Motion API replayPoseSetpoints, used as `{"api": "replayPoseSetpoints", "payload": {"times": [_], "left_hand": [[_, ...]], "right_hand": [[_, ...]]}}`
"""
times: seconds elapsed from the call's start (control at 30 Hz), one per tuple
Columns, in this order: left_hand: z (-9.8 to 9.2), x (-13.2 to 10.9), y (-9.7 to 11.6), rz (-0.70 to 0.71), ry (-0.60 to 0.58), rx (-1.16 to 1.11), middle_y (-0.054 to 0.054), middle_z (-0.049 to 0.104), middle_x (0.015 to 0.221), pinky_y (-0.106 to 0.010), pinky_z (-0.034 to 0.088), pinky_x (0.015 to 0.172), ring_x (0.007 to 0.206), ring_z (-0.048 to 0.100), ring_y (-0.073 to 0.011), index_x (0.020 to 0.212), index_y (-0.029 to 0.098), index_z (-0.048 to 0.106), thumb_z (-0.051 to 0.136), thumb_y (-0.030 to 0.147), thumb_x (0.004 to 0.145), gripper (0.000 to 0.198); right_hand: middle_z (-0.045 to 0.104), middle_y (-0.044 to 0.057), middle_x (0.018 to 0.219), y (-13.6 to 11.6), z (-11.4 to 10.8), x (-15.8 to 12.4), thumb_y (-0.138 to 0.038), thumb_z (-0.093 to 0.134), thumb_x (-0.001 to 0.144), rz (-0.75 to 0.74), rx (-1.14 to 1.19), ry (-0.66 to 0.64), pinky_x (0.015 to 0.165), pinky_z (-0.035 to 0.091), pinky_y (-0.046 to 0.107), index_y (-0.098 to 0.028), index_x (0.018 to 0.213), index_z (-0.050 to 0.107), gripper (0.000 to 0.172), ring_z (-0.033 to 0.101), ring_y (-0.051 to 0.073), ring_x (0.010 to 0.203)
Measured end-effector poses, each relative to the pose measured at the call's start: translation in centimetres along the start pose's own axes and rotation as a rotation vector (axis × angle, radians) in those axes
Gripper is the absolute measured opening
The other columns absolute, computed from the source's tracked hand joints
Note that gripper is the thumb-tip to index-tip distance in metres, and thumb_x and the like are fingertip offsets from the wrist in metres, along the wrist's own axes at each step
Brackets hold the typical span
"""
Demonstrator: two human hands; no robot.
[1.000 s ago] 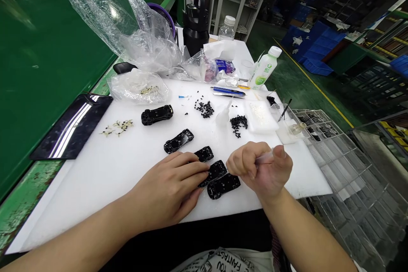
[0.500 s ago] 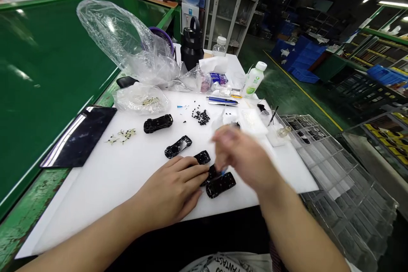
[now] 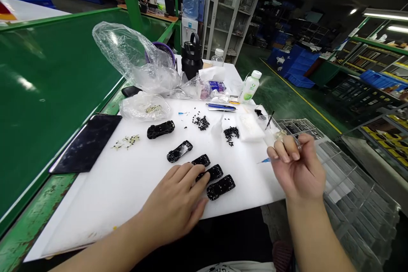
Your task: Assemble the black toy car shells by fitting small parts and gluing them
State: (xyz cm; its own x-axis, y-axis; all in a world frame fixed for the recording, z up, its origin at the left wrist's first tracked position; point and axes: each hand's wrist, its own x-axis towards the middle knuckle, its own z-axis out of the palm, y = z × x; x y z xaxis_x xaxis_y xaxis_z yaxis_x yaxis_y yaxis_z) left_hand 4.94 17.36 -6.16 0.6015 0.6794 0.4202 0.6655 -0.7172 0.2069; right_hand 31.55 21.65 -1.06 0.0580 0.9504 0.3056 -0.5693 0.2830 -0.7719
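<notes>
Shifted since half a second ago: the right hand [image 3: 297, 165], swung rightward from above the car bases and now held clear of them. The left hand [image 3: 178, 197] is kept where it was, among the bases.

Landmark: the black pile [image 3: 231, 136] of tiny parts on the white surface [image 3: 247, 185].

Right of the pile and on its near side, at the surface's edge, a blue-tipped tool [image 3: 265, 160] is gripped in the right hand. Fingers are curled in, thumb raised beside them; the barrel is mostly hidden. The thin tip is pointed left, well apart from every base.

Left of the pile, also on its near side, the left hand is laid palm-down. Fingers are stretched out, close together, thumb set apart; nothing is seen pinched. Partly covered by them: the middle base [image 3: 216, 172] and the small base [image 3: 202, 160]. The nearest base [image 3: 221, 187] is left uncovered, just beside. Farther left of the pile, two more are laid out: the tilted base [image 3: 180, 151] and the far base [image 3: 161, 129].

Step in hand, as judged: the bases being worked with the tool, one steadied, tip lifted between touches. For another touch, the tip would need to be brought back leftward, finely aimed, the base kept from sliding. What the tool contains cannot be told.
</notes>
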Motion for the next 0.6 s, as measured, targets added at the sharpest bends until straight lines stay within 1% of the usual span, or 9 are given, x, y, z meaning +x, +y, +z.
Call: {"api": "replayPoseSetpoints", "payload": {"times": [0.07,0.1,0.13,0.2,0.27,0.33,0.4,0.53,0.6], "left_hand": [[0.3,-0.2,1.2,0.027,0.017,-0.059,-0.008,0.060,0.122,-0.041,0.039,0.094,0.108,0.052,-0.0254,0.121,0.016,0.061,0.054,0.029,0.089,0.035],[0.4,-0.3,1.7,0.059,0.010,-0.084,-0.006,0.060,0.124,-0.040,0.038,0.096,0.109,0.051,-0.0244,0.122,0.017,0.061,0.055,0.029,0.089,0.036],[0.6,-0.4,2.0,0.086,-0.004,-0.102,-0.004,0.060,0.126,-0.039,0.036,0.099,0.112,0.051,-0.0236,0.123,0.018,0.060,0.056,0.030,0.089,0.036],[0.8,-0.4,2.4,0.092,-0.038,-0.115,0.000,0.059,0.130,-0.039,0.032,0.104,0.118,0.048,-0.0230,0.123,0.021,0.060,0.057,0.032,0.090,0.035],[1.0,-0.4,2.4,0.076,-0.057,-0.116,0.002,0.058,0.133,-0.039,0.030,0.106,0.122,0.047,-0.0230,0.125,0.023,0.059,0.057,0.033,0.090,0.036],[1.1,-0.4,2.2,0.078,-0.064,-0.098,0.001,0.058,0.134,-0.039,0.030,0.107,0.122,0.047,-0.0229,0.127,0.022,0.058,0.056,0.032,0.091,0.038],[1.2,-0.4,2.2,0.090,-0.063,-0.074,0.000,0.058,0.135,-0.038,0.029,0.107,0.122,0.048,-0.0227,0.128,0.021,0.058,0.056,0.031,0.090,0.039],[1.5,-0.5,2.3,0.091,-0.061,-0.055,0.000,0.057,0.136,-0.037,0.030,0.107,0.121,0.049,-0.0227,0.127,0.021,0.060,0.058,0.030,0.090,0.038],[1.5,-0.5,2.3,0.094,-0.055,-0.048,0.000,0.057,0.136,-0.037,0.031,0.106,0.121,0.049,-0.0227,0.126,0.021,0.060,0.058,0.029,0.089,0.038]], "right_hand": [[0.036,-0.006,0.064,0.5,-0.1,-0.1,-0.036,0.063,0.087,0.159,0.341,0.093,0.060,0.042,0.023,-0.022,0.092,0.058,0.016,0.039,0.008,0.055],[0.037,-0.006,0.064,0.7,-0.2,0.1,-0.039,0.062,0.088,0.231,0.448,0.106,0.057,0.041,0.021,-0.020,0.092,0.057,0.021,0.038,0.007,0.053],[0.036,-0.006,0.063,0.8,-0.3,0.3,-0.043,0.060,0.088,0.302,0.516,0.090,0.053,0.039,0.019,-0.018,0.093,0.056,0.026,0.035,0.006,0.051],[0.033,-0.008,0.058,1.1,-0.4,1.1,-0.053,0.055,0.089,0.444,0.538,-0.025,0.044,0.032,0.017,-0.015,0.093,0.057,0.038,0.027,0.005,0.044],[0.029,-0.008,0.053,1.5,-0.4,1.7,-0.066,0.049,0.086,0.530,0.435,-0.191,0.039,0.025,0.018,-0.015,0.085,0.058,0.052,0.021,0.006,0.040],[0.027,-0.007,0.049,2.3,-0.1,1.9,-0.077,0.043,0.083,0.514,0.315,-0.299,0.039,0.024,0.019,-0.016,0.069,0.056,0.063,0.021,0.007,0.039],[0.026,-0.006,0.046,3.4,0.5,1.8,-0.082,0.036,0.081,0.448,0.276,-0.335,0.039,0.023,0.021,-0.017,0.058,0.049,0.070,0.021,0.007,0.037],[0.022,-0.006,0.041,5.6,1.1,0.8,-0.084,0.024,0.082,0.379,0.331,-0.346,0.037,0.021,0.021,-0.018,0.051,0.043,0.076,0.018,0.008,0.034],[0.022,-0.006,0.040,6.1,1.1,0.5,-0.084,0.025,0.082,0.357,0.308,-0.361,0.037,0.021,0.021,-0.017,0.050,0.043,0.076,0.019,0.008,0.034]]}}
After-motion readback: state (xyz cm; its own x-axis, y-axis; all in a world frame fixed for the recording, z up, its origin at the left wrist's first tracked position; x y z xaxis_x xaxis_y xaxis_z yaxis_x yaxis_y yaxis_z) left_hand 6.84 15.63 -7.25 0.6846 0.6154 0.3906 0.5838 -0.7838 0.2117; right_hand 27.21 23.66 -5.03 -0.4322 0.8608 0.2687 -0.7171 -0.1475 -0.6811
